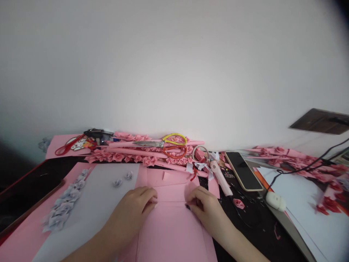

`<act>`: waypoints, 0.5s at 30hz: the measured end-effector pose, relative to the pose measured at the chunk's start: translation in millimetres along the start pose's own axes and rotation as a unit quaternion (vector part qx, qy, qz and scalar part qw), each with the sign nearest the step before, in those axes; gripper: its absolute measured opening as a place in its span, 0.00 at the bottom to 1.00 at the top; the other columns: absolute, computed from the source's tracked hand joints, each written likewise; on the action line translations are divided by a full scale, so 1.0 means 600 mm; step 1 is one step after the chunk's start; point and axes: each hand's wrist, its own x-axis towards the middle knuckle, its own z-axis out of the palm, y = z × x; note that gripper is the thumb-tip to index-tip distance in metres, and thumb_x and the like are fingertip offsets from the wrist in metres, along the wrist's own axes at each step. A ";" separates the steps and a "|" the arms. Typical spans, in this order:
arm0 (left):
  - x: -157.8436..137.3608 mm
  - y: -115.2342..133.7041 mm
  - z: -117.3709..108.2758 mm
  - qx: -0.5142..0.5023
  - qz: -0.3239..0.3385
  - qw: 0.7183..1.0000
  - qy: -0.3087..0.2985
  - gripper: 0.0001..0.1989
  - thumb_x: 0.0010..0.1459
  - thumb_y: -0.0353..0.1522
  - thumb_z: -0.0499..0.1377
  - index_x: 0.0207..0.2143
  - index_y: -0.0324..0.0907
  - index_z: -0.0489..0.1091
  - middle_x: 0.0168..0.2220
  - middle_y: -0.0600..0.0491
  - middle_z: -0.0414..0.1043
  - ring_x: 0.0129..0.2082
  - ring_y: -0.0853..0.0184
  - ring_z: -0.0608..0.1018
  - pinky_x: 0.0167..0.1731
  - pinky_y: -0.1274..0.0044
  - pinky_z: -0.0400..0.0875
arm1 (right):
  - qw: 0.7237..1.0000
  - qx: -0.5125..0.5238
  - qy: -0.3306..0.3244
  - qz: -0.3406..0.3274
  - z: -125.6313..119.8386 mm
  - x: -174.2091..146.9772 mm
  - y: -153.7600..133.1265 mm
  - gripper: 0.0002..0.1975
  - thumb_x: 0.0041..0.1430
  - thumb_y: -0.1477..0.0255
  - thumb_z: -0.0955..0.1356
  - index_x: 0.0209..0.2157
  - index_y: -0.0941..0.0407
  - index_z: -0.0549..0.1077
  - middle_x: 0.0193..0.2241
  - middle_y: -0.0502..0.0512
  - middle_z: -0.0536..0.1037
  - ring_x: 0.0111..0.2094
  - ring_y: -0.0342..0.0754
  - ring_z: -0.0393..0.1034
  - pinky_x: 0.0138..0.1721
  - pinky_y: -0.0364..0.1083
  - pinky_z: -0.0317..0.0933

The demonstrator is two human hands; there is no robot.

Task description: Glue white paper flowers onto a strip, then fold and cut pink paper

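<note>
A large sheet of pink paper [174, 233] lies in front of me, with a crosswise crease running between my hands. My left hand [135, 209] is closed on the paper's left side, thumb and fingers pinching at the crease. On the opposite side my right hand [205, 207] pinches the paper at the same height, its dark thumbnail showing. Just beyond the fingers, a folded pink flap [166, 178] rests on the sheet. To the left, a row of pale grey-blue paper roses [67, 203] runs along a white sheet [103, 200], near two loose pale roses [121, 180].
Scissors [160, 144] with yellow and orange handles lie on pink paper-rose stems [122, 157] along the wall. Rightward are a pink-handled tool [220, 178], a phone [243, 171], a white earbud case [275, 201], white paper [308, 211] and a cable [308, 165].
</note>
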 end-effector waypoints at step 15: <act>0.008 -0.014 -0.003 0.082 0.072 0.994 0.017 0.10 0.58 0.27 0.50 0.30 0.42 0.69 0.32 0.53 0.71 0.35 0.65 0.70 0.40 0.69 0.63 | 0.979 -0.126 0.039 -0.158 0.005 0.001 0.025 0.12 0.57 0.82 0.60 0.34 0.57 0.74 0.32 0.56 0.70 0.34 0.47 0.63 0.34 0.45 0.60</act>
